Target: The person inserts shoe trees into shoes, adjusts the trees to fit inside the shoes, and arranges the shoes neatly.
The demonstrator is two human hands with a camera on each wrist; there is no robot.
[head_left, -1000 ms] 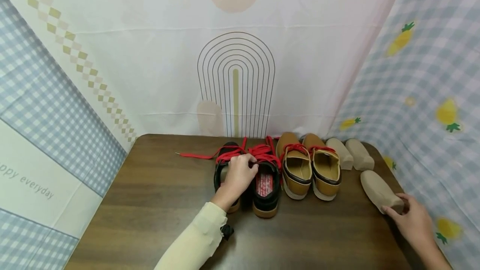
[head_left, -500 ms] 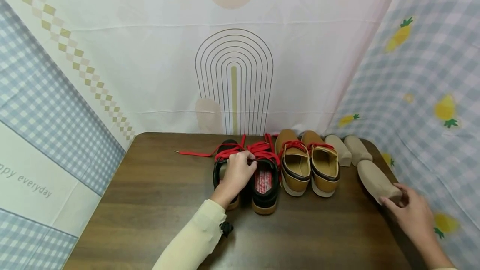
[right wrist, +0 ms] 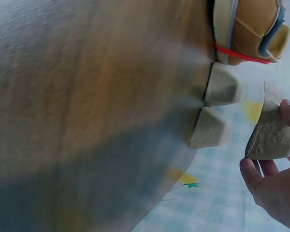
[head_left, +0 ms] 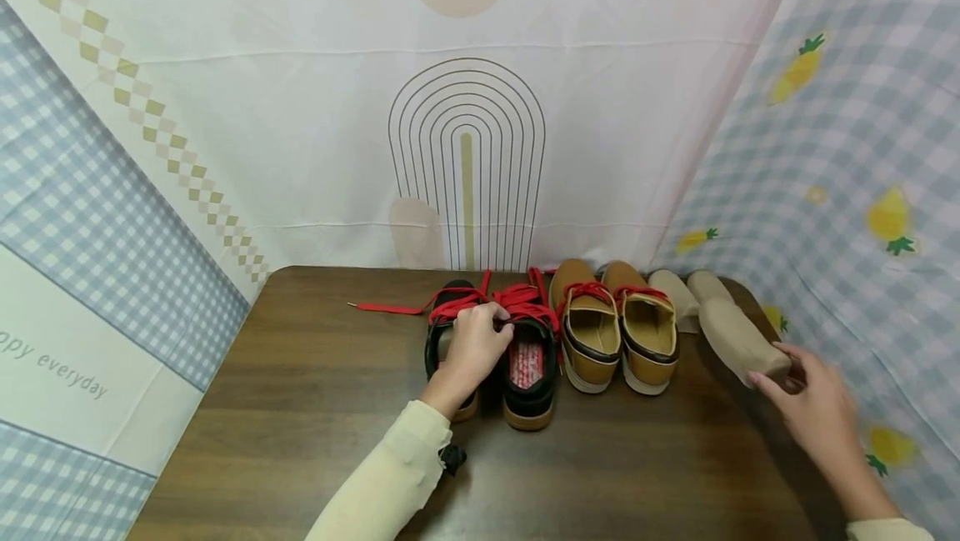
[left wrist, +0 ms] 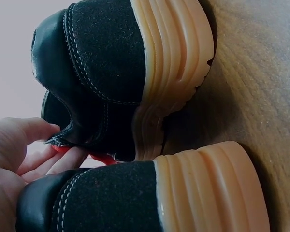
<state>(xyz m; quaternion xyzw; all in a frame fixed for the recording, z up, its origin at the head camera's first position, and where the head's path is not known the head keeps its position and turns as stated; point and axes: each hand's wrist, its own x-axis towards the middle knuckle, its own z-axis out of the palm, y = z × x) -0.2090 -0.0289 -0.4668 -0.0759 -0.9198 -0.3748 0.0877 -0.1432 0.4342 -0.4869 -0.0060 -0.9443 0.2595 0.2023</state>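
My left hand (head_left: 474,343) pinches the upper edge of a black shoe (head_left: 531,395) with red laces; the left wrist view shows thumb and fingers on the black shoe's collar (left wrist: 63,133). A second black shoe (left wrist: 106,198) is partly under that hand, a beige insert showing in its opening. At the right, my right hand (head_left: 817,412) grips the heel end of a beige shoe insert (head_left: 738,341), held raised off the table. In the right wrist view, thumb and fingers hold this insert (right wrist: 270,130) at its sides. Two more beige inserts (head_left: 675,299) lie at the back right.
Two tan shoes (head_left: 592,341) with red laces stand between the black pair and the inserts. One red lace (head_left: 390,308) stretches left over the wooden table (head_left: 300,424). Patterned cloth (head_left: 330,141) hangs behind the table and along both sides.
My right hand has moved the beige insert up and to the left, and it now overlaps the rear inserts in the head view. My left hand keeps its hold on the black shoe.
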